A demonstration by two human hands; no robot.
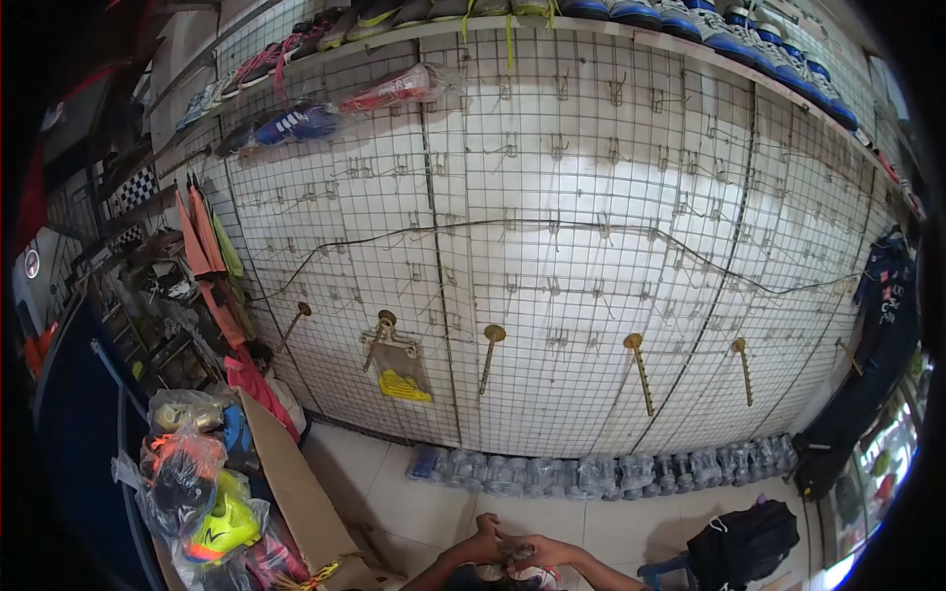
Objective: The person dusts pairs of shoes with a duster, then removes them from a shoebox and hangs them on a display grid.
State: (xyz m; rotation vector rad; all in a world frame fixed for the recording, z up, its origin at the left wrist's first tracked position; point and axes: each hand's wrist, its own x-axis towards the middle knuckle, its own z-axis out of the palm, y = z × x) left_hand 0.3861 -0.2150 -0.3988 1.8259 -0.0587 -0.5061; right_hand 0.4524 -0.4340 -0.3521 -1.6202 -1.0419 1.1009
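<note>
My left hand [485,536] and my right hand [540,552] are close together at the bottom middle, in front of my body. The fingers of both look curled in toward each other. Something small and dark may be between them, but it is too small to make out. Below the hands, part of my clothing shows in white and red.
An open cardboard box [286,473] of plastic-wrapped sports shoes stands at left. A wire grid wall [581,246] bears hooks and a clip hanger with a yellow item [404,384]. Wrapped dumbbells [601,477] line the floor. A black backpack [744,542] sits right; a shoe shelf [631,28] runs above.
</note>
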